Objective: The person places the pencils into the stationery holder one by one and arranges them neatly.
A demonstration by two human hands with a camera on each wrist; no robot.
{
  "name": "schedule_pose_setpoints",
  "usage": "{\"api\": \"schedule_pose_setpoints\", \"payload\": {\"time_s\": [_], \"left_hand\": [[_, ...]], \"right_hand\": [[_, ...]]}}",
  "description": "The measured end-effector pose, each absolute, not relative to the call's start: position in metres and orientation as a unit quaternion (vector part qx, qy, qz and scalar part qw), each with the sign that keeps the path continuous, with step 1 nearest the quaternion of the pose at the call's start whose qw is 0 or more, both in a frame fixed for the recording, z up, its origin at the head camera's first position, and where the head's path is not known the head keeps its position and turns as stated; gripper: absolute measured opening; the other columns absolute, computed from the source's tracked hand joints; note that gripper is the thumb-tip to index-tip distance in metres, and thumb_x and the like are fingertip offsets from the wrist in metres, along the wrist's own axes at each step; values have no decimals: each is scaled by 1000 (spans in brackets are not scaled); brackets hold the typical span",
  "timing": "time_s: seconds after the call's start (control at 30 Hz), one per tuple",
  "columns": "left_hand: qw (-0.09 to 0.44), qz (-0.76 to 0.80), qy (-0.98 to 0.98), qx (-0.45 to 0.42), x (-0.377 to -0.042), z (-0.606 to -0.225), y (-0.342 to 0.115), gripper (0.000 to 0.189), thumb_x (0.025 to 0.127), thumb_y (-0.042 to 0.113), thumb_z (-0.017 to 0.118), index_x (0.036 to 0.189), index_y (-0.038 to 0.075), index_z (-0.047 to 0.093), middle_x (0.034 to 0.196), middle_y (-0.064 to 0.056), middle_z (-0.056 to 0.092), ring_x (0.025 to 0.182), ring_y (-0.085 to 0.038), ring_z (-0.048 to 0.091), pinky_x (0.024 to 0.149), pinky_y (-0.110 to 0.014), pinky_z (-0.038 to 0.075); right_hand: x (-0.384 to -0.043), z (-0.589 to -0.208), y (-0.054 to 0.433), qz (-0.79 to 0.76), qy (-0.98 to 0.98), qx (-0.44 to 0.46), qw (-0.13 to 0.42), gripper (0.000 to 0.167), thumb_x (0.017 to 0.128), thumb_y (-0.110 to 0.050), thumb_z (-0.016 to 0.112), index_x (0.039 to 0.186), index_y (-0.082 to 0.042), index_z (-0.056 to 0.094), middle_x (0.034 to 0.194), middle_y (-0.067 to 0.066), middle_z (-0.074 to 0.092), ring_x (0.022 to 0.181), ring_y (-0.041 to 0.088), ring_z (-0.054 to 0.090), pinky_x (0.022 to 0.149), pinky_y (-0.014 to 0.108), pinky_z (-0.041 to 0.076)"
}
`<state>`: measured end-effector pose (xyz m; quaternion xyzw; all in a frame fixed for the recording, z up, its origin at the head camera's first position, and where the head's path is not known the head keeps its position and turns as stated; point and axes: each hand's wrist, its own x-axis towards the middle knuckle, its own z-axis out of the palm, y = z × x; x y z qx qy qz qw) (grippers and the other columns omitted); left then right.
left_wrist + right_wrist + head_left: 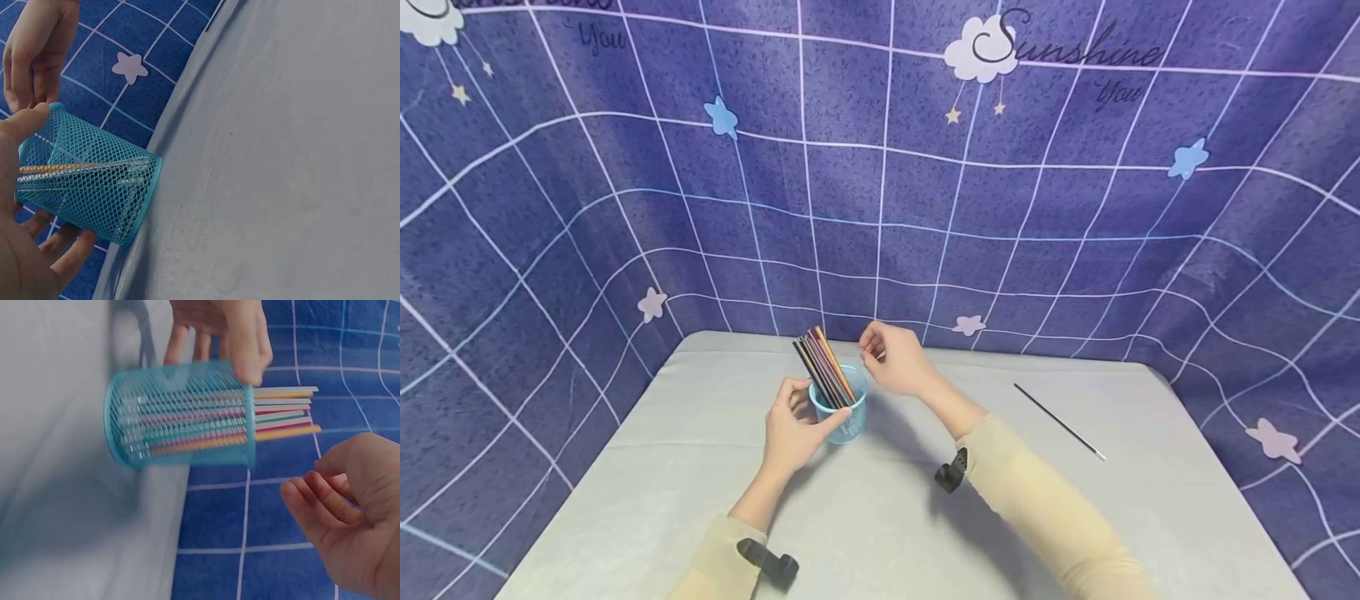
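Head view: left hand (793,429) grips mesh cup (842,417) at table (700,467) centre; pencils (823,371) lean to 11 o'clock. Right hand (895,360) at cup's 1 o'clock, fingers loosely curled, empty. Stray pencil (1058,421) lies at 3 o'clock, well apart.

Left wrist: thumb on cup rim.

Right wrist: nothing pinched.

Probably mid-loading; next calls for fetching stray pencil.

Left hand (792,433) grips a blue mesh cup (842,412) of coloured pencils (823,375) on the grey tabletop (647,467); right hand (895,360) hovers beside them.
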<state>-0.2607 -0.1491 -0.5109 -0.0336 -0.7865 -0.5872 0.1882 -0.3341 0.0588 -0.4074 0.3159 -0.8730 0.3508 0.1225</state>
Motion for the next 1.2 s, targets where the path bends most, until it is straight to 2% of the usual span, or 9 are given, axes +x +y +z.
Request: {"api": "schedule_pose_setpoints", "payload": {"time_s": [0.23,0.47,0.67,0.93,1.2], "left_hand": [[186,-593,-782,-31,-260,-511,-148,70,73,23,101,125,6,58,130,-19,73,120,-39,73,97,-55,66],[182,-583,-791,-28,-261,-512,-149,69,74,22,100,126,8,57,131,-16,74,121,-37,73,99,-53,66],[185,-581,-792,-30,-261,-513,-150,70,74,23,100,127,7,57,132,-17,73,122,-38,72,100,-55,66],[184,-579,-794,-26,-261,-513,-151,70,73,23,101,126,8,57,131,-17,74,122,-38,73,99,-53,66],[179,-579,-795,-23,-259,-510,-150,70,73,24,101,126,9,57,133,-17,73,123,-39,72,100,-55,65]], "right_hand": [[-339,-400,93,363,-877,278,149,8,93,-4,69,101,-4,70,91,8,76,81,20,75,77,34,67],[-346,-402,136,351,-891,245,149,13,93,-5,68,105,-3,70,92,9,76,83,23,75,81,39,66],[-346,-407,176,326,-904,215,174,11,92,-4,68,103,-5,71,92,9,77,82,24,75,81,44,66],[-345,-416,221,301,-916,190,184,11,91,-2,67,102,-3,71,91,11,78,84,28,76,82,46,64],[-338,-427,257,275,-928,174,181,11,90,-1,67,100,1,72,86,12,78,78,26,75,73,39,62]]}}
